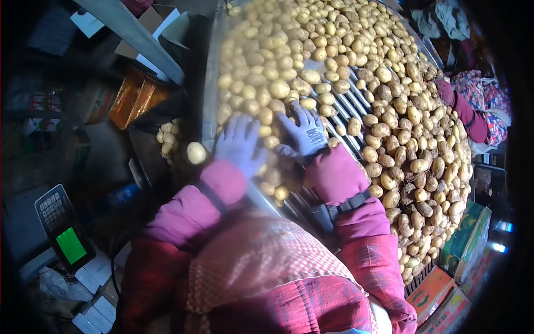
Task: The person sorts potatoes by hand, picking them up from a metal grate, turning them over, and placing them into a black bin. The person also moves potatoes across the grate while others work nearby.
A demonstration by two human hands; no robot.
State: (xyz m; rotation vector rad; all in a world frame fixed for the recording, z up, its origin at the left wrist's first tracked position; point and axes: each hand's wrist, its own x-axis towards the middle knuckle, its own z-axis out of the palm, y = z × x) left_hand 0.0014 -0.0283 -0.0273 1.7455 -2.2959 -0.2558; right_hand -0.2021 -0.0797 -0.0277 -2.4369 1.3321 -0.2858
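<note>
Many potatoes cover a sloping metal table with bars. My left hand, in a pale glove, lies on the potatoes near the table's left edge, fingers apart and slightly blurred. To its right, my right hand, gloved too, rests with spread fingers on potatoes beside the bare bars. Neither hand is wrapped round a potato. A single pale potato is just left of my left hand, past the table edge. Below it on the left, more potatoes lie in a dark container.
A scale display with a green screen stands at the lower left, near white boxes. A metal post crosses the upper left. At the right edge, a co-worker's sleeve reaches toward the potatoes. Cardboard boxes sit at the lower right.
</note>
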